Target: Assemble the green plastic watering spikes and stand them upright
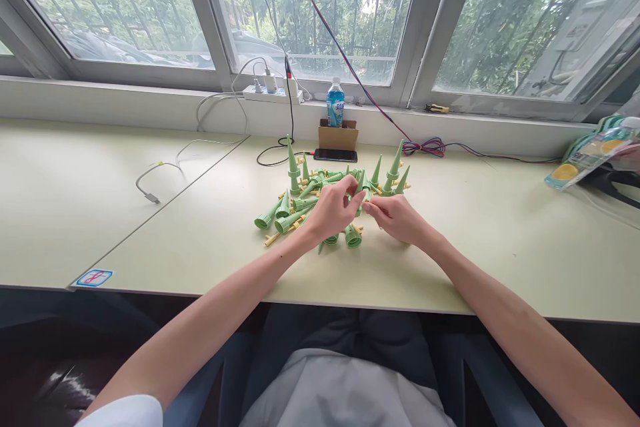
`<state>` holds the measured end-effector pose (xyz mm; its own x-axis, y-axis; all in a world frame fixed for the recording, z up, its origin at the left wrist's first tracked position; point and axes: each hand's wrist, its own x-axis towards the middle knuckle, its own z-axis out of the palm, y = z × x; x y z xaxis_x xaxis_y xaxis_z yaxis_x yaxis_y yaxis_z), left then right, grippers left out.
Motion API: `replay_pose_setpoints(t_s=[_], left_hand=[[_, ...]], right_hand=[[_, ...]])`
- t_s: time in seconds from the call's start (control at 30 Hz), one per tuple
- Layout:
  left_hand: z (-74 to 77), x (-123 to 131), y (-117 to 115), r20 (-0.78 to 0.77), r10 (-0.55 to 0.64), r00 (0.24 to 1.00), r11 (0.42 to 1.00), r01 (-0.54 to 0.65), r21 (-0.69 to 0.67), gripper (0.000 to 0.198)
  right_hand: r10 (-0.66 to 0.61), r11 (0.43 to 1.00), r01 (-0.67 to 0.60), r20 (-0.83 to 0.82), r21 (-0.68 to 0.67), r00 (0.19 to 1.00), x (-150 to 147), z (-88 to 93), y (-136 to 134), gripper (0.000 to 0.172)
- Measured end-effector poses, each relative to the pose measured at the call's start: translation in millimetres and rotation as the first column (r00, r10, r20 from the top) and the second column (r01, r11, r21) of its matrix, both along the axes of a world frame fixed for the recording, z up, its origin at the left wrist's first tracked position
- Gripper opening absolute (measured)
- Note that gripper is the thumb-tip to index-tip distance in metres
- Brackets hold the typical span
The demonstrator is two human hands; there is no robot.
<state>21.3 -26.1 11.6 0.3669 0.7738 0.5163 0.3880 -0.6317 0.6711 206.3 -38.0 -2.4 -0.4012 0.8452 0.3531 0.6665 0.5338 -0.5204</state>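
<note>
Green spikes (293, 172): heaped around the middle of the worktop (480, 240), between its front and back edges; several stand points up along the far side of the heap, others lie on their sides, and some of those near the front edge turn open round ends toward it.
Yellow stems (271, 239): small branching pieces showing among the spikes, one lying at the heap's front left corner.
Left hand (334, 205): over the heap, fingers curled and grasping a spike whose point rises beside the fingertips.
Right hand (397, 217): just beside the left, at the heap's right side, thumb and forefinger brought together close to the held spike; whether they grip a small part I cannot tell.
Phone (335, 155): lying near the back edge, just in front of a cardboard box (339, 138).
Blue bottle (335, 105): upright at the box; its base is hidden.
Power strip (273, 96): on the window sill beyond the back edge, with chargers plugged in.
Grey cable (151, 197): its plug rests left of the seam.
Red and blue cable (425, 147): coiled by the back edge, right of the phone.
Sticker (95, 278): at the front edge, beside the seam.
Clear pouch (590, 150): toward the back right corner, printed with orange slices.
</note>
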Motion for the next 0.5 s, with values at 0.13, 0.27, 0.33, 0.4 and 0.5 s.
replay_pose_setpoints(t_s=[0.13,0.27,0.33,0.4,0.5], left_hand=[[0.1,-0.3,0.0,-0.006,0.007,1.000,1.000,-0.007,-0.001,0.022],[-0.6,-0.5,0.5,-0.021,0.012,1.000,1.000,-0.011,0.003,0.022],[-1.0,-0.5,0.7,-0.023,0.013,1.000,1.000,-0.013,0.008,0.022],[-1.1,-0.5,0.7,-0.022,0.013,1.000,1.000,-0.013,0.009,0.022],[-0.7,-0.8,0.5,-0.023,0.009,1.000,1.000,-0.009,0.003,0.022]], right_hand=[[-0.001,1.000,0.001,0.005,0.000,1.000,0.1,0.2,-0.3,0.050],[-0.003,1.000,0.003,0.006,-0.004,1.000,-0.5,0.3,-0.4,0.050],[-0.003,1.000,0.003,0.006,-0.004,1.000,-0.7,0.3,-0.2,0.050],[-0.004,1.000,0.004,0.005,-0.004,1.000,-0.6,0.2,0.1,0.050],[-0.001,1.000,0.001,0.006,-0.003,1.000,-0.2,0.0,0.4,0.051]])
